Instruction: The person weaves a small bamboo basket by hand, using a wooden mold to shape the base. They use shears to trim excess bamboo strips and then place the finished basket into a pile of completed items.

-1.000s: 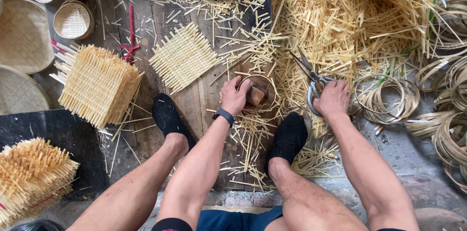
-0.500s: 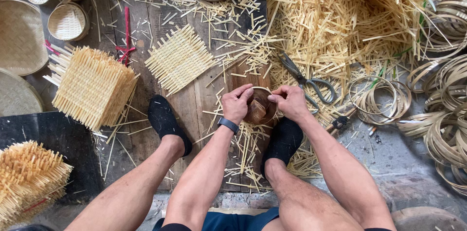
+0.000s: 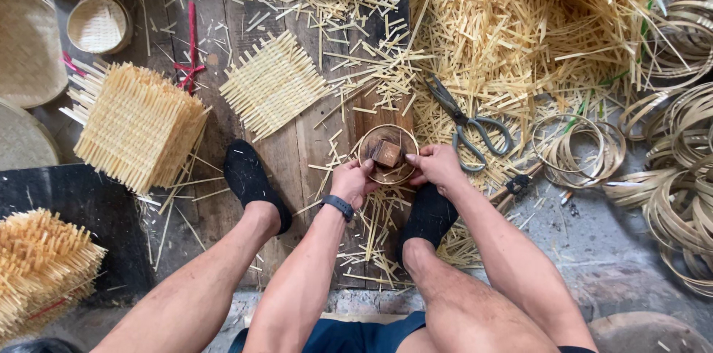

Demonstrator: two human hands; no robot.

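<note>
Both hands (image 3: 394, 175) grip a round wooden mould (image 3: 387, 153) beside scissors (image 3: 468, 125).

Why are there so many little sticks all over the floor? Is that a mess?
Yes, loose bamboo strips lie scattered over the wooden boards, beside neat woven mat stacks. Scissors lie half buried among them. Both hands hold a small round ring.

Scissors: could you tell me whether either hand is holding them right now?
No, the scissors lie on the straw, while both hands grip a small round ring.
</note>
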